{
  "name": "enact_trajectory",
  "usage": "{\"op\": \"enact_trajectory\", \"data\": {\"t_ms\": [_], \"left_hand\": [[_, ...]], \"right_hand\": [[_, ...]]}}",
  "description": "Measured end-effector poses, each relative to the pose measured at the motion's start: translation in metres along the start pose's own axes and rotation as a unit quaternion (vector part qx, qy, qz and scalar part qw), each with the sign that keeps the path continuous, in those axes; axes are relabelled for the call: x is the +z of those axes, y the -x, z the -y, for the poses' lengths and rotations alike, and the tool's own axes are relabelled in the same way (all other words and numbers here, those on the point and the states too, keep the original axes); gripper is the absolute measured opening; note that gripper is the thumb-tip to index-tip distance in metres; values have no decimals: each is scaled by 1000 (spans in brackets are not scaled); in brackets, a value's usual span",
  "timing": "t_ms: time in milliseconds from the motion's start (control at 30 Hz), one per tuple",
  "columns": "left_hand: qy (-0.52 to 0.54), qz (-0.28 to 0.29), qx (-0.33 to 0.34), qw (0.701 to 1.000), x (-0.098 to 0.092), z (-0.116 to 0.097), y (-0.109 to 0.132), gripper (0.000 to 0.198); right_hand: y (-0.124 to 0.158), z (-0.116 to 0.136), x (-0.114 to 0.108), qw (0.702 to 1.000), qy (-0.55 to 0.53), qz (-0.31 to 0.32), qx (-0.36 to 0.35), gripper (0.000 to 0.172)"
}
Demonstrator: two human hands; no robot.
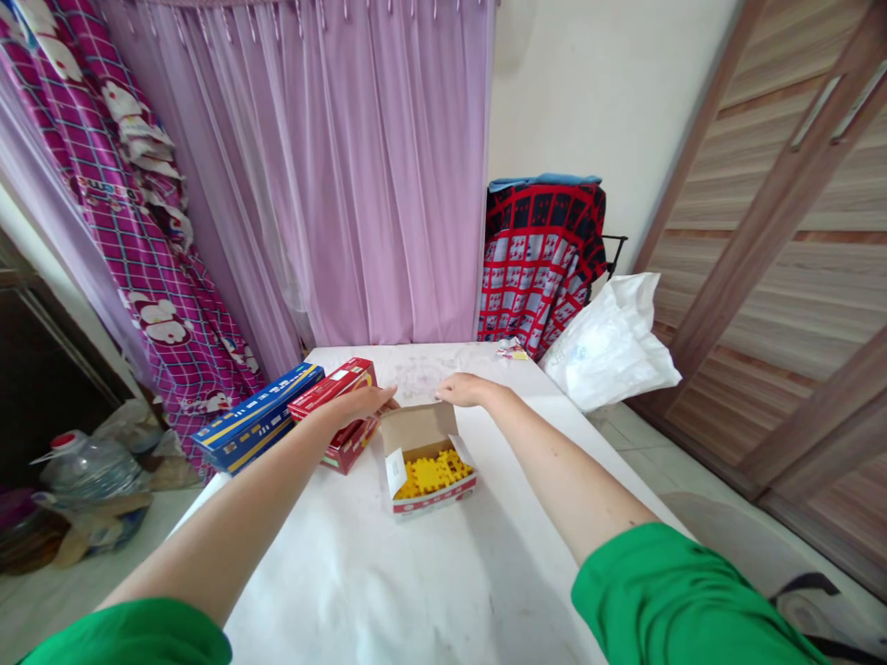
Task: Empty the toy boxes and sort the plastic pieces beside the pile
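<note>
A small cardboard box [435,501] stands on the white table with its lid raised at the back. Inside lie several yellow interlocking plastic pieces [433,473]. At the upper left corner of the lid [419,425] is my left hand [369,401], its fingers closed there and partly hidden. My right hand [463,389] is at the lid's upper right corner with its fingers curled closed on the edge. A white side flap sticks out at the left of the box. Beneath my left wrist sits a red box [350,450].
A long blue box [260,417] lies left of the red one on the white table [388,582]. At the table's right edge is a white plastic bag [610,344]. A small wrapper [511,349] rests near the far edge. Purple curtains [394,185] hang behind; a wooden wardrobe [776,277] stands right.
</note>
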State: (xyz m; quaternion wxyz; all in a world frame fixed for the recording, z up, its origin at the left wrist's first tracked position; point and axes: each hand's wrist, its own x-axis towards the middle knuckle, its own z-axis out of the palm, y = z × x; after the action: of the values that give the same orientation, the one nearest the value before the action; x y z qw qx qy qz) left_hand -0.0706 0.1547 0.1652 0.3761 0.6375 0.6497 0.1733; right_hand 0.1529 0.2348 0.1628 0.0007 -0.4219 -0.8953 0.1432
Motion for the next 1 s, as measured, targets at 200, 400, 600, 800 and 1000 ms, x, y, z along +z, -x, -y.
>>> {"op": "enact_trajectory", "data": {"t_ms": [200, 400, 600, 800, 1000], "left_hand": [[31, 57, 16, 998, -6, -6, 15, 54], [-30, 48, 54, 997, 14, 3, 39, 37], [-168, -6, 103, 980, 50, 19, 63, 33], [-237, -67, 165, 955, 81, 34, 73, 32], [-237, -100, 157, 953, 93, 46, 70, 43]], "right_hand": [[26, 0, -18, 999, 21, 43, -10, 26], [54, 3, -2, 996, 41, 69, -41, 27], [72, -2, 27, 994, 48, 43, -88, 38], [85, -4, 52, 986, 38, 38, -159, 39], [86, -9, 62, 984, 31, 23, -173, 45]]}}
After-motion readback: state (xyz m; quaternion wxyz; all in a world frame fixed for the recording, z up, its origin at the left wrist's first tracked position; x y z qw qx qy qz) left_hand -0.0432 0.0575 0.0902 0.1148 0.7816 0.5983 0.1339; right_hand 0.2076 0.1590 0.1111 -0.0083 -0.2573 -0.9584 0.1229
